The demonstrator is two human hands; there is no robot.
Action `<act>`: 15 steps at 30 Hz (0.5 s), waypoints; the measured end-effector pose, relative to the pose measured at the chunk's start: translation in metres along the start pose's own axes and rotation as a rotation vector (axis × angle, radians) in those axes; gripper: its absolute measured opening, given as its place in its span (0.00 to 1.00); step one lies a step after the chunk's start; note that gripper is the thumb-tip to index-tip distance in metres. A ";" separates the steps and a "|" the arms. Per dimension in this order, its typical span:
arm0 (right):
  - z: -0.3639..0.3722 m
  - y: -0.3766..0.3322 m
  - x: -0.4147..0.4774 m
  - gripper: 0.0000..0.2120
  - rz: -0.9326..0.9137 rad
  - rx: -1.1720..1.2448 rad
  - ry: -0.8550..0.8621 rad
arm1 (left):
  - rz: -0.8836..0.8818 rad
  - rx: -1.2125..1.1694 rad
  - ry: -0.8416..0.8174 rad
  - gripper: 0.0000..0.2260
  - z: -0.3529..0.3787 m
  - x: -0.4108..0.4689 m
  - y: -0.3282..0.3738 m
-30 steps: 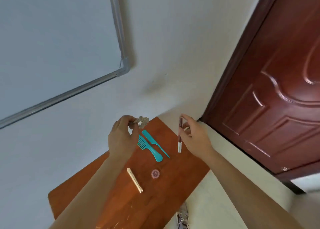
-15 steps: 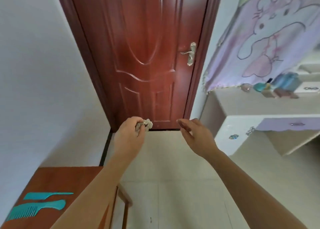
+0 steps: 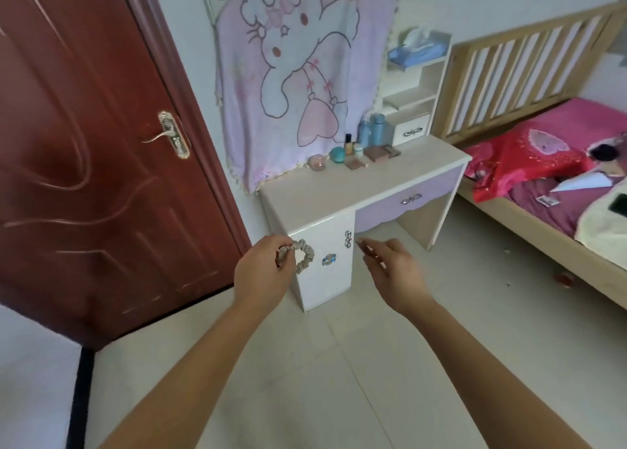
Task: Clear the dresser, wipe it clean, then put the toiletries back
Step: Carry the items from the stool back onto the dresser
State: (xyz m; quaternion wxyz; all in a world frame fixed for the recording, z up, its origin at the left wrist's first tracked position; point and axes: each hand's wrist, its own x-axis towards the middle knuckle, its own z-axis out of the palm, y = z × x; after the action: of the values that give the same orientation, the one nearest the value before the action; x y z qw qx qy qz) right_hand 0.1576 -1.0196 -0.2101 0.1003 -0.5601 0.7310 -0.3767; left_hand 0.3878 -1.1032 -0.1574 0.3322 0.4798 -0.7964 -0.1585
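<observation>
While both hands hover in front of the dresser's (image 3: 407, 201) white cabinet door (image 3: 330, 280), the left hand (image 3: 263, 272) pinches a grey scrunchie (image 3: 304, 257) between thumb and fingertips, its loop hanging clear to the right. The right hand (image 3: 390, 268) keeps a narrow grip on a slim stick (image 3: 360, 243). Only its tip and a pale sliver show past the fingers, so what it is cannot be told.

The toiletries (image 3: 358, 149) stand at the back of the worktop (image 3: 390, 184): a pink jar (image 3: 317, 162), a teal jar (image 3: 337, 154), a dark-capped bottle (image 3: 348, 142), two blue bottles (image 3: 371, 129) and flat brown cases (image 3: 381, 152), with labels too small to read. A cartoon blanket (image 3: 298, 75) covers whatever rises behind the worktop. The bed (image 3: 559, 177) is cut off at the right edge.
</observation>
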 end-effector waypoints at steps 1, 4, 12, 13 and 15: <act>-0.007 0.015 0.009 0.15 0.022 -0.011 0.011 | 0.015 0.011 -0.013 0.04 0.016 0.013 0.007; -0.017 0.055 0.042 0.15 0.071 -0.038 0.027 | 0.018 0.008 -0.038 0.04 0.061 0.052 0.013; 0.006 0.126 0.185 0.16 0.087 -0.081 0.063 | -0.014 -0.146 -0.068 0.03 0.163 0.196 -0.013; 0.009 0.132 0.211 0.16 0.097 -0.097 0.056 | -0.024 -0.172 -0.075 0.03 0.174 0.222 -0.017; 0.008 0.137 0.255 0.16 0.123 -0.115 0.036 | -0.033 -0.203 -0.094 0.03 0.189 0.266 -0.021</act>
State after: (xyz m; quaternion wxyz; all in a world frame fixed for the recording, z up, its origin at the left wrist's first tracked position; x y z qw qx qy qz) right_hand -0.0292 -1.2390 -0.2364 0.0780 -0.5121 0.7861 -0.3372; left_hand 0.1882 -1.3575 -0.2071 0.3387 0.4488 -0.7829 -0.2663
